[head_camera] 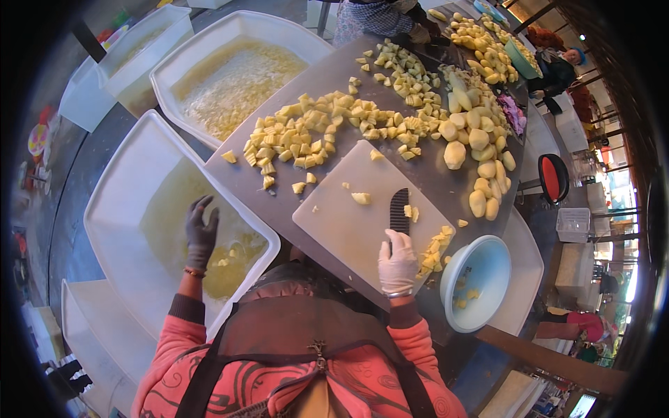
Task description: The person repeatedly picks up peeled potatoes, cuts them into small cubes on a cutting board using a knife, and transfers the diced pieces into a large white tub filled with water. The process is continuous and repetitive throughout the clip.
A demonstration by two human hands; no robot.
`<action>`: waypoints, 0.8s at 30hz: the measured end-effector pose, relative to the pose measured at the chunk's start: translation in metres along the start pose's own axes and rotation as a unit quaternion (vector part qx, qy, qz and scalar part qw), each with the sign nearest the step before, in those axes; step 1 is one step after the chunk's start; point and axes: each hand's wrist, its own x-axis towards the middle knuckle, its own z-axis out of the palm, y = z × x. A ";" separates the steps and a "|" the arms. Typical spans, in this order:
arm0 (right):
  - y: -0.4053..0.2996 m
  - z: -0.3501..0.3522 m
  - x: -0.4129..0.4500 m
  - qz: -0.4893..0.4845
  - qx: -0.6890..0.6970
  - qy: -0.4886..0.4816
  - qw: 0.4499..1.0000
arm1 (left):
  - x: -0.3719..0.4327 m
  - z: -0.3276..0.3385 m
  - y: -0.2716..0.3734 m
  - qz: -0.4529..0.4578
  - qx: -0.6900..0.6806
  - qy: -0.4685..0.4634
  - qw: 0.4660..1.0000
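My right hand, in a white glove, grips a crinkle cutter knife whose ridged blade lies over a white cutting board. A few bits of cut potato are scattered on the board, two of them against the blade. Yellow scraps are heaped by its right corner. My left hand, in a dark grey glove, hangs over a white plastic tub of cloudy water with its fingers apart and nothing in them. Several potato pieces show in the water below it.
Cut potato chunks and peeled whole potatoes cover much of the dark table. A pale blue basin with scraps stands at the right. Another tub holds chunks in water. A co-worker's gloved hand is across the table.
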 end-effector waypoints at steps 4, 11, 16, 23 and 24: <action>0.018 -0.009 -0.020 0.070 -0.122 -0.075 0.987 | 0.050 0.061 0.122 0.133 -0.128 -0.143 0.972; 0.016 0.000 -0.031 0.152 -0.170 -0.139 0.964 | 0.066 0.168 0.216 0.297 -0.059 -0.316 0.899; 0.020 0.010 -0.028 0.194 -0.136 -0.136 0.962 | 0.064 0.193 0.227 0.317 0.022 -0.322 0.892; 0.016 0.013 -0.032 0.179 0.035 0.046 0.982 | 0.035 0.211 0.239 0.381 -0.023 -0.398 0.834; 0.013 0.012 -0.030 0.185 0.056 0.040 0.980 | 0.033 0.214 0.239 0.378 -0.047 -0.396 0.835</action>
